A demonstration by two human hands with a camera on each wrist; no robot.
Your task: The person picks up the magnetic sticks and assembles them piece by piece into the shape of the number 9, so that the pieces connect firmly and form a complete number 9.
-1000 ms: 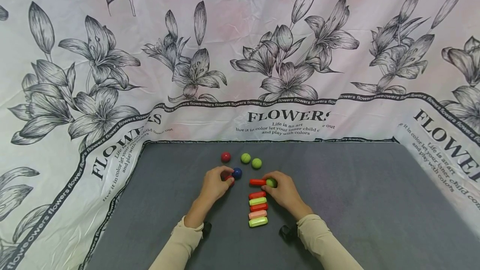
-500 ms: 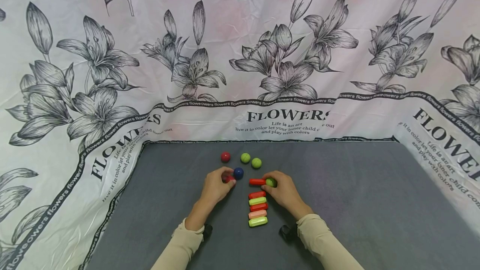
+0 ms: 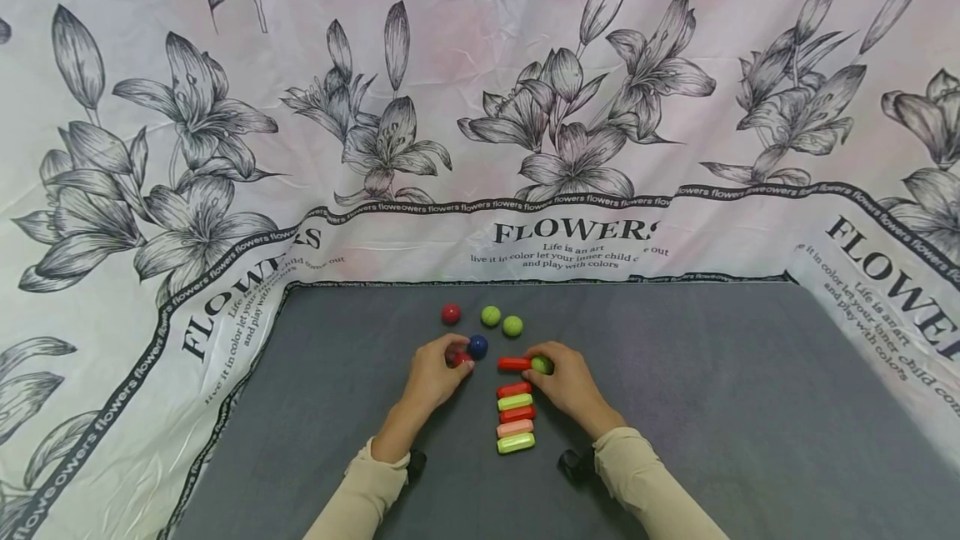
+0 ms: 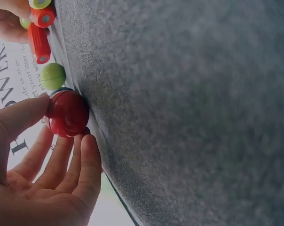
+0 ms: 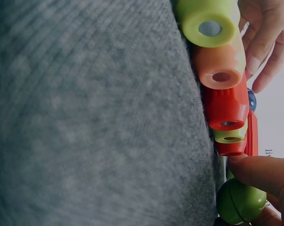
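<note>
My left hand holds a red ball between thumb and fingers on the grey cloth. Right against it in the head view is a blue ball, mostly hidden in the left wrist view. My right hand holds a green ball between thumb and fingers, at the right end of a red stick. Below that stick lies a column of short sticks: a red one, a yellow-green one, another red one, a peach one and a second yellow-green one.
Behind the hands sit another red ball and two yellow-green balls, one on the left and one on the right. A flower-printed cloth rises at the back and sides of the grey surface.
My left hand has shifted slightly right with the red ball, and the blue ball has moved a little right as well. My right hand has stayed in place.
</note>
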